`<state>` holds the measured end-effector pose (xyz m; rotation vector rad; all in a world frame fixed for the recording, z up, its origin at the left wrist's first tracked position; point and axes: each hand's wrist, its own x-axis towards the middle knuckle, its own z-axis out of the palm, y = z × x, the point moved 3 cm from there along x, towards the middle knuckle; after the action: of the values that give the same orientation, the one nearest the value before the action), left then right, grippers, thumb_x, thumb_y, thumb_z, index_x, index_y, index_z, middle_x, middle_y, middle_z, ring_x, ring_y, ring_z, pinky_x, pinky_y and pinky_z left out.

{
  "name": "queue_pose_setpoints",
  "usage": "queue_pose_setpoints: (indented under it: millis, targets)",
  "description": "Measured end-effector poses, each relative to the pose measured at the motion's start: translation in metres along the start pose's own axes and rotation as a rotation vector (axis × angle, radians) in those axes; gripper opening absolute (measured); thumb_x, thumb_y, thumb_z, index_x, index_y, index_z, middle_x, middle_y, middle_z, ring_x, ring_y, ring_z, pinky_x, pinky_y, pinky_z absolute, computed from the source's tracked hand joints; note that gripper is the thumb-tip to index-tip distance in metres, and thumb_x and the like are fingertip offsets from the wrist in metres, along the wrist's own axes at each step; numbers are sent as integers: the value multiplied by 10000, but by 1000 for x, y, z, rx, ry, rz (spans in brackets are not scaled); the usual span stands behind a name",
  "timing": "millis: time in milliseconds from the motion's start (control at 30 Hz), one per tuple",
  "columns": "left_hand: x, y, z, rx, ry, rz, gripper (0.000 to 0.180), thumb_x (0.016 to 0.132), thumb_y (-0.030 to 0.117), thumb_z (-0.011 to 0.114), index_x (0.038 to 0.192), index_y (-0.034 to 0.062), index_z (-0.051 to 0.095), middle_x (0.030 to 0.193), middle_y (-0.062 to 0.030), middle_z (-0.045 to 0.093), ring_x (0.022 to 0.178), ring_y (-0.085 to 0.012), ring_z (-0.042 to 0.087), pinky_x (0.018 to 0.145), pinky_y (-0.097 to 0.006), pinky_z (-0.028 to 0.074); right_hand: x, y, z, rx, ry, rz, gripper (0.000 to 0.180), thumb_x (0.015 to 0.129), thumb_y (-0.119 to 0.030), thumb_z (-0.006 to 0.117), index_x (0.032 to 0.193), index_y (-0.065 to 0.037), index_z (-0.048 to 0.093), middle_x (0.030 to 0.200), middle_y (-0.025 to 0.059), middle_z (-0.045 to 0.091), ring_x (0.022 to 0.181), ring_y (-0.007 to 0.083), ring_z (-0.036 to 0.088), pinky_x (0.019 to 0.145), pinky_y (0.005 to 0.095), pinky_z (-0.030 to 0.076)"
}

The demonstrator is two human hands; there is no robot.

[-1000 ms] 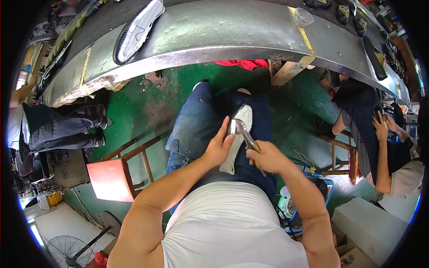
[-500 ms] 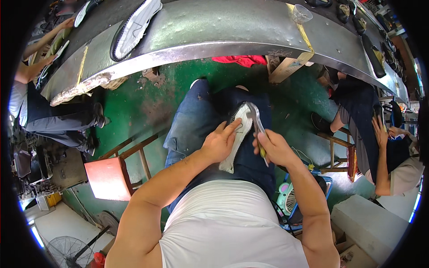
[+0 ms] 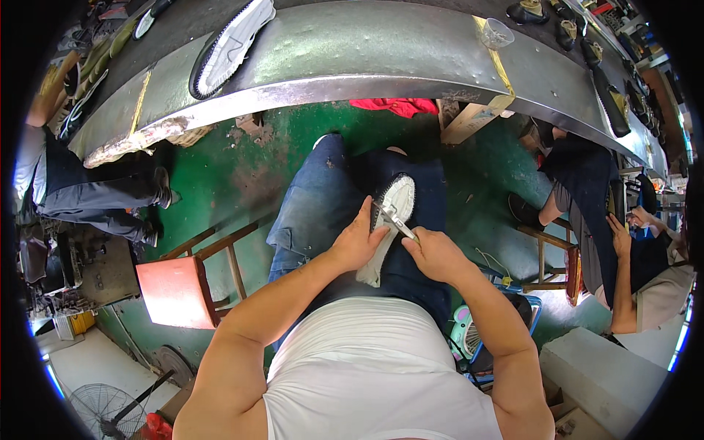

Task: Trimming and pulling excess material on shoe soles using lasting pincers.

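A white shoe lies sole-up on my lap, over my blue jeans. My left hand grips the shoe at its left side, near the middle. My right hand holds a metal pincer-like tool, whose jaws rest on the shoe's sole edge. Both forearms come in from the lower edge, over my white shirt.
A long grey metal bench curves across the top, with a shoe sole and dark shoes on it. A red stool stands at my left. Other people sit at left and right. A fan is lower left.
The shoe and both hands shifted a little on my lap. The tool went from pointing up at the toe back down onto the sole edge. The person at left moved.
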<state>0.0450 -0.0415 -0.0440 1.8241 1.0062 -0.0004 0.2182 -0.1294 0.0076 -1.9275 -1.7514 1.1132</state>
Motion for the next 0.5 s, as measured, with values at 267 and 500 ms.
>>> queue_pose_setpoints:
  millis: [267,500]
  targets:
    - [-48,-18,1,-498,-402,-13,856,1043,248,466,1576,182,-202,1666,-197,-18,1532,-309,107,1214,-349,155,-19,9,-4,98,-28,80,390,1011,-343,525,1003,41,594,834,271,659,833,471,633,746,517,491]
    - [-37,-30,23,-391,-163,41,961,951,196,610,1578,31,-99,1637,-261,53,1533,-347,77,1229,-380,128,-32,-29,-11,239,29,29,384,1008,-336,527,1108,28,597,918,257,666,883,444,646,770,497,503]
